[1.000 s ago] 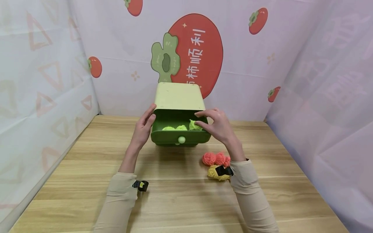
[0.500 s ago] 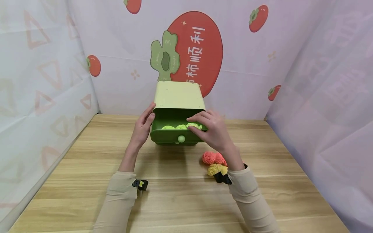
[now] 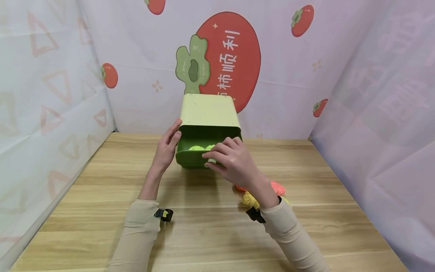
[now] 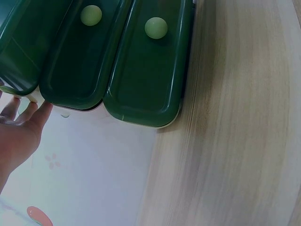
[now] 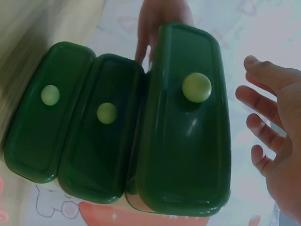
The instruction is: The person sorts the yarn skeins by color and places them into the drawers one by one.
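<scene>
A small cabinet [image 3: 210,109] with a pale yellow top stands at the back of the table, its dark green top drawer [image 3: 190,158] pulled out. Bright green yarn balls [image 3: 196,148] lie inside, partly hidden by the drawer front and my hand. My left hand [image 3: 165,146] rests its straight fingers against the cabinet's left side. My right hand [image 3: 234,160] hovers before the drawer, fingers loosely bent, overlapping the knob in the head view. In the right wrist view, its fingers are spread and apart from the round pale knob [image 5: 196,87], holding nothing.
Two lower drawers [image 4: 141,80] with round knobs sit shut below the top one. Coral yarn [image 3: 278,187] and yellow yarn [image 3: 250,200] lie on the wooden table [image 3: 204,234] under my right forearm. A printed cloth [image 3: 136,102] hangs behind the cabinet.
My right hand has moved left and down from the drawer's right end to before its knob, letting go of a green yarn ball inside. My left hand has stayed in place.
</scene>
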`<state>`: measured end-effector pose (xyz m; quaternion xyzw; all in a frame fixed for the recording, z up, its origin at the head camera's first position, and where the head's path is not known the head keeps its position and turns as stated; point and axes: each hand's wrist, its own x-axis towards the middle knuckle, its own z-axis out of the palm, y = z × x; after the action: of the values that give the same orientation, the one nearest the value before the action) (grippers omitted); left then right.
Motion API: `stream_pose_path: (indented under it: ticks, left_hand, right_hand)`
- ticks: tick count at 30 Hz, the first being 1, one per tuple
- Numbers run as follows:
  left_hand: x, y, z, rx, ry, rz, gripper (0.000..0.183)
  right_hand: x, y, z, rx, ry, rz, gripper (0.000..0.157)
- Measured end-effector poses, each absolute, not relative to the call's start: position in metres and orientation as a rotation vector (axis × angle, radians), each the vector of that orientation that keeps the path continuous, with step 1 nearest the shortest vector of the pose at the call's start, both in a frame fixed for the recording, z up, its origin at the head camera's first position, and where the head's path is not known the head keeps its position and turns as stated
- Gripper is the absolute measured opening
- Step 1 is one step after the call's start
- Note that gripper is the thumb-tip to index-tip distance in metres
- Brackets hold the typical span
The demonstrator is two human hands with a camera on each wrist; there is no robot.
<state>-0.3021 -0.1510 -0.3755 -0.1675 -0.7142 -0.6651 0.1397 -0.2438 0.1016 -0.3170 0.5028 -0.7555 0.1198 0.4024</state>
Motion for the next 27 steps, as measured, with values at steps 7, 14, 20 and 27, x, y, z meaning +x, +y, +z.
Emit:
stream_pose_path:
  ticks: [7,14,20,27]
  left_hand:
    - [-0.307,-0.153,-0.379,-0.492,-2.058,-1.921,0.046]
    - [-0.295,-0.15,-0.366,-0.482,-2.076,-1.959,0.049]
    - [-0.285,-0.148,-0.355,-0.473,-2.092,-1.949,0.049]
    - [-0.284,-0.148,-0.354,-0.478,-2.077,-1.967,0.049]
  right_hand:
    - [-0.242,0.098,-0.326,1.301,-1.89,0.149,0.017]
    - [-0.243,0.1,-0.336,1.269,-1.899,0.082,0.017]
    - [-0.246,0.105,-0.341,1.232,-1.894,0.043,0.018]
    - [-0.25,0.11,-0.347,1.186,-1.882,0.029,0.017]
